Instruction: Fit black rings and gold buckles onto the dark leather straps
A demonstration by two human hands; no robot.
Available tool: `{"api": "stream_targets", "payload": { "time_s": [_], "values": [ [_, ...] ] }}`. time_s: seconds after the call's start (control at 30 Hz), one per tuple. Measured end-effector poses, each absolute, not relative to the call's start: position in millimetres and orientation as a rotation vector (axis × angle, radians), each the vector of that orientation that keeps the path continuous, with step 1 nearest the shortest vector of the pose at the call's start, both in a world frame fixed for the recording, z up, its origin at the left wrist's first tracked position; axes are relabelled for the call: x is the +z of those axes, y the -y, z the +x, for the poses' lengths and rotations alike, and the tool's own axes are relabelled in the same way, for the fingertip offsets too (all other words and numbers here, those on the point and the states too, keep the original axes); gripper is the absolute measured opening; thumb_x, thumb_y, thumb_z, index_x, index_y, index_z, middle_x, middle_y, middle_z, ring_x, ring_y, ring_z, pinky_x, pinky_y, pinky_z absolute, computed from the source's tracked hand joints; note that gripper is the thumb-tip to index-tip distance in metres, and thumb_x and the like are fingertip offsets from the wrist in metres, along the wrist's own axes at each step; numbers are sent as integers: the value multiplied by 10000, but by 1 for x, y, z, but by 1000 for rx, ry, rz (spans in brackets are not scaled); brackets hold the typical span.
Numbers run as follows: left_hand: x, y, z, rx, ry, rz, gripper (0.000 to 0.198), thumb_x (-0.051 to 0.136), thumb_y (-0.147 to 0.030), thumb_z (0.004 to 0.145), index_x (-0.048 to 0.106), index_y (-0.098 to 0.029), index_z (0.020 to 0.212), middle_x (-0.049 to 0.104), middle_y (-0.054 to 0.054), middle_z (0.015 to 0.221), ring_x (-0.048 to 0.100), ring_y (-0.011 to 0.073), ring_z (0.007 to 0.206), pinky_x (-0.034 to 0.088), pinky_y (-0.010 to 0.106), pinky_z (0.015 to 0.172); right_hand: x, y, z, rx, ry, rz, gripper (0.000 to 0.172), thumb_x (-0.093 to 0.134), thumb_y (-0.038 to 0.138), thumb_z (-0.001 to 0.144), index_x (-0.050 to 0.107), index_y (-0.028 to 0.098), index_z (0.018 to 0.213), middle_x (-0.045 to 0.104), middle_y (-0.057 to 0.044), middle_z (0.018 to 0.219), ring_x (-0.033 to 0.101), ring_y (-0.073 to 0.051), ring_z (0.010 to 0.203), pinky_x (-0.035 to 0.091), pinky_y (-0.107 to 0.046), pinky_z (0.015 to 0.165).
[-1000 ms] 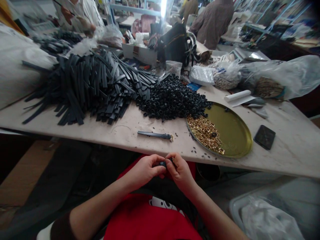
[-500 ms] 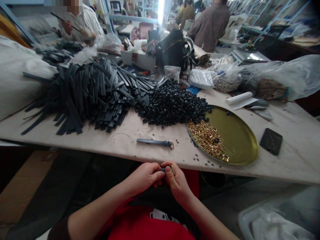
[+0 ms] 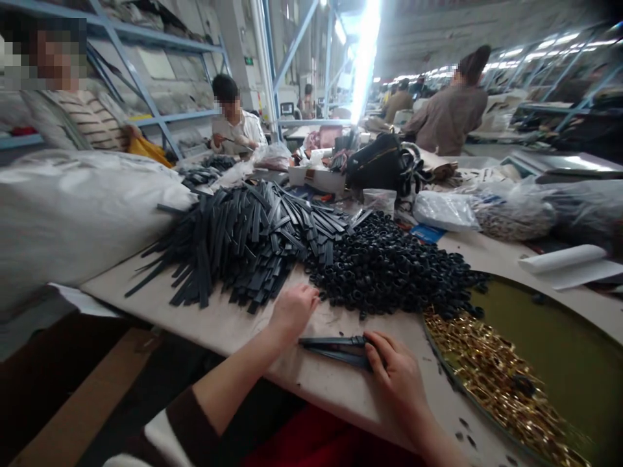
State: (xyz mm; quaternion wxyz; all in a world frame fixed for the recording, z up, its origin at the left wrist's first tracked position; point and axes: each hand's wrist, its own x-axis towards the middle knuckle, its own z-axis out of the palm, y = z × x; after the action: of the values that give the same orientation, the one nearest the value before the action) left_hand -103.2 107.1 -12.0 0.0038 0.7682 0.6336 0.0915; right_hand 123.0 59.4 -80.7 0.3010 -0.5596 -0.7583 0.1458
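Observation:
My right hand (image 3: 396, 370) rests at the table's front, its fingers closed on the end of a black strap (image 3: 331, 341). A second black strap (image 3: 341, 355) lies just below, its right end close under the same fingers. The buckle ends are hidden by that hand. My left hand (image 3: 294, 311) is over the table, fingers curled together; whether anything is in them is hidden. Right beside it spreads a heap of small black loops (image 3: 389, 263), and behind it a large pile of black straps (image 3: 243, 240).
A round gold-coloured tray (image 3: 559, 337) with gold buckles (image 3: 491, 363) stands at the right. A big white sack (image 3: 78, 214) bulges at the left. Behind are a black bag (image 3: 374, 162), plastic-wrapped bundles (image 3: 445, 211) and a white paper roll (image 3: 564, 258). Several people work farther back.
My hands were together at the table's edge around a small strap piece. Now they are apart over the table: the right at the straps, the left near the loops. The view has tilted up.

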Motion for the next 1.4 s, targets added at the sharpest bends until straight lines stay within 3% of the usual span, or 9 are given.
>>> {"api": "stream_targets", "payload": {
  "time_s": [0.13,0.3,0.57,0.7,0.87,0.93,1.07,1.23,1.4],
  "values": [
    [-10,-147,-151,218,-2310,2306,254,357,-107,840,607,-103,885,589,165,939,537,264,905,381,378,745,-83,-58,124,356,2008,-1520,289,439,374,845,612,217,1015,637,-63,1010,570,-229,931,426,-387,822],
    [-9,-168,-169,261,-2399,2225,276,322,-92,828,595,-69,867,592,191,876,554,292,887,376,418,752,-80,-61,123,399,1980,-1518,270,433,353,850,604,207,999,635,-71,996,569,-228,929,426,-398,835],
    [1,-73,-135,622,-2210,2082,151,427,-207,821,513,-152,933,610,20,764,589,121,679,443,208,623,-65,-42,119,308,1769,-1338,303,475,359,815,564,178,1041,585,-117,1025,536,-246,961,411,-421,852],
    [-6,4,-97,1043,-1922,2156,68,435,-158,811,502,-166,813,567,15,703,559,130,648,444,226,613,-42,-15,95,970,1800,-1280,341,361,421,864,598,182,922,608,-61,772,565,-182,727,440,-319,685],
    [-7,62,-70,938,-1278,2596,102,454,-136,801,537,-182,764,578,14,674,523,138,600,419,243,572,-26,4,82,1659,1303,-1307,445,435,601,750,544,170,752,398,56,479,362,-92,422,290,-230,427],
    [-2,67,-69,843,-1192,2373,81,514,-215,774,550,-175,834,600,26,741,539,151,655,434,257,603,-20,12,86,1761,1147,-1281,410,537,581,686,520,172,702,393,65,484,330,-74,422,245,-216,416],
    [6,49,-69,825,-1304,1556,266,472,-353,813,540,-149,970,609,42,839,558,152,742,448,264,666,-3,33,86,1932,1005,-1185,389,606,538,645,500,163,658,402,70,486,299,-52,421,202,-199,410],
    [-5,18,-58,840,-1084,809,214,594,-316,704,519,-132,785,540,-23,639,491,80,539,402,205,536,-3,44,80,2132,1036,-1143,380,565,538,703,503,166,657,405,67,479,301,-49,402,208,-193,402],
    [-11,5,-54,857,-1084,628,217,627,-300,649,500,-141,726,523,-42,568,461,58,479,359,178,484,-25,-3,114,1681,1446,-1309,471,400,588,786,583,158,727,496,14,534,420,-97,465,321,-227,451]
  ]
}}
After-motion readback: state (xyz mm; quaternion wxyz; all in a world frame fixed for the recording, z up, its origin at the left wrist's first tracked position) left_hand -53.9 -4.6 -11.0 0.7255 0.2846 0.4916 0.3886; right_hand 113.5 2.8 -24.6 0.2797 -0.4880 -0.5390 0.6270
